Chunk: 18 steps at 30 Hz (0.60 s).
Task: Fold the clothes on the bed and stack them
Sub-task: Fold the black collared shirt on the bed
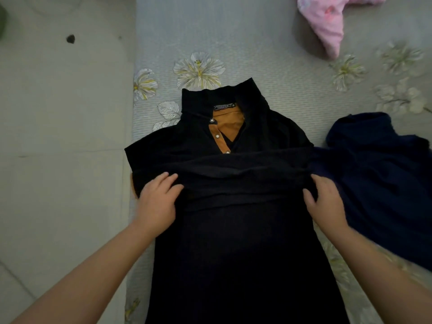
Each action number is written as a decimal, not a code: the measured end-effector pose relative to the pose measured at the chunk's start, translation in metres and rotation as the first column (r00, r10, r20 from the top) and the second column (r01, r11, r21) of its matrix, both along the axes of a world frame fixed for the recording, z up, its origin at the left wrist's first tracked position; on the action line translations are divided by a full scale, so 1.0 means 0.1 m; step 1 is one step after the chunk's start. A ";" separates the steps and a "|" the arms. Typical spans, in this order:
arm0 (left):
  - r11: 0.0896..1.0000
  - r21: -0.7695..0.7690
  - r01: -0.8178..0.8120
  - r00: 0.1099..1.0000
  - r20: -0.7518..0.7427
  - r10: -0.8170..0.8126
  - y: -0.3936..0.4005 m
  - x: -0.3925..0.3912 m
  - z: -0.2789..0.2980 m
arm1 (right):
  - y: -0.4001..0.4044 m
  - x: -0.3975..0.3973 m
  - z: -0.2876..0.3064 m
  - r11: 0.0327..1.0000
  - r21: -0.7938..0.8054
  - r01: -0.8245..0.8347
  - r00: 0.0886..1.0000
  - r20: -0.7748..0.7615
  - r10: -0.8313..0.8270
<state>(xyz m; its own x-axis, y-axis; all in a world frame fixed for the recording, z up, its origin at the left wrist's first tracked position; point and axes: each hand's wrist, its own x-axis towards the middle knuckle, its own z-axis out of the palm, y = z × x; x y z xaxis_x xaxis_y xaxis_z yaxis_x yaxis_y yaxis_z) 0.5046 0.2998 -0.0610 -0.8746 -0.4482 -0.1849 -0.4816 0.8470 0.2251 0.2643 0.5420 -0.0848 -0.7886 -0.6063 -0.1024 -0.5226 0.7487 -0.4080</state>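
A black polo shirt (233, 242) with an orange-lined collar and placket lies face up on the bed, collar away from me. Both sleeves are folded across the chest in a band. My left hand (159, 199) rests on the shirt's left side with fingers straight, flat on the folded sleeve. My right hand (327, 199) lies on the shirt's right edge, thumb on the fabric and fingers reaching over the side; whether they curl under is hidden.
A dark navy garment (378, 183) lies crumpled right beside the shirt. A pink garment (327, 22) sits at the far right top. The grey floral bedsheet (268, 50) ends at the left, where a pale floor (63, 136) begins.
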 end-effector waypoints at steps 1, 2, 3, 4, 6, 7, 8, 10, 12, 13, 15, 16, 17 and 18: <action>0.999 0.044 0.029 0.999 -0.018 -0.028 0.08 -0.19 0.02 | 0.00 -0.03 -0.03 0.998 0.006 0.066 0.994 0.087 -0.066; 0.994 0.105 0.034 0.999 -0.025 -0.032 0.16 -0.40 0.02 | 0.00 -0.07 -0.07 0.996 0.002 0.090 0.988 0.129 -0.089; 0.988 0.150 0.029 0.999 -0.032 -0.025 0.23 -0.60 0.00 | -0.02 -0.09 -0.11 0.995 -0.016 0.099 0.986 0.137 -0.096; 0.982 0.188 0.026 0.999 -0.049 -0.017 0.30 -0.81 -0.01 | -0.04 -0.10 -0.14 0.992 -0.047 0.116 0.985 0.136 -0.109; 0.968 0.250 -0.001 0.992 -0.119 0.032 0.43 -1.26 -0.07 | -0.09 -0.11 -0.18 0.979 -0.123 0.165 0.982 0.113 -0.151; 0.958 0.285 -0.015 0.988 -0.142 0.058 0.50 -1.49 -0.09 | -0.10 -0.11 -0.20 0.968 -0.166 0.186 0.980 0.105 -0.170; 0.947 0.319 -0.024 0.987 -0.146 0.074 0.55 -1.72 -0.10 | -0.11 -0.10 -0.21 0.954 -0.221 0.203 0.978 0.101 -0.184; 0.929 0.368 -0.032 0.992 -0.098 0.073 0.65 -2.15 -0.13 | -0.10 -0.08 -0.22 0.910 -0.347 0.228 0.973 0.114 -0.200; 0.925 0.380 -0.018 1.000 0.003 0.018 0.74 -2.51 -0.20 | -0.07 -0.06 -0.22 0.852 -0.452 0.265 0.964 0.147 -0.222; 0.927 0.374 -0.002 0.997 0.066 -0.025 0.79 -2.66 -0.24 | -0.05 -0.05 -0.22 0.821 -0.490 0.293 0.956 0.169 -0.240; 0.937 0.347 0.032 0.979 0.180 -0.100 0.87 -2.87 -0.31 | 0.01 -0.01 -0.22 0.773 -0.511 0.375 0.926 0.236 -0.294; 0.942 0.334 0.039 0.973 0.203 -0.113 0.92 -2.95 -0.33 | 0.02 0.02 -0.23 0.764 -0.481 0.429 0.900 0.295 -0.320; 0.947 0.320 0.036 0.972 0.208 -0.108 0.95 -3.01 -0.34 | 0.03 0.04 -0.25 0.765 -0.416 0.493 0.858 0.379 -0.347; 0.952 0.306 0.026 0.974 0.206 -0.092 0.97 -3.06 -0.34 | 0.02 0.07 -0.27 0.768 -0.331 0.548 0.802 0.469 -0.370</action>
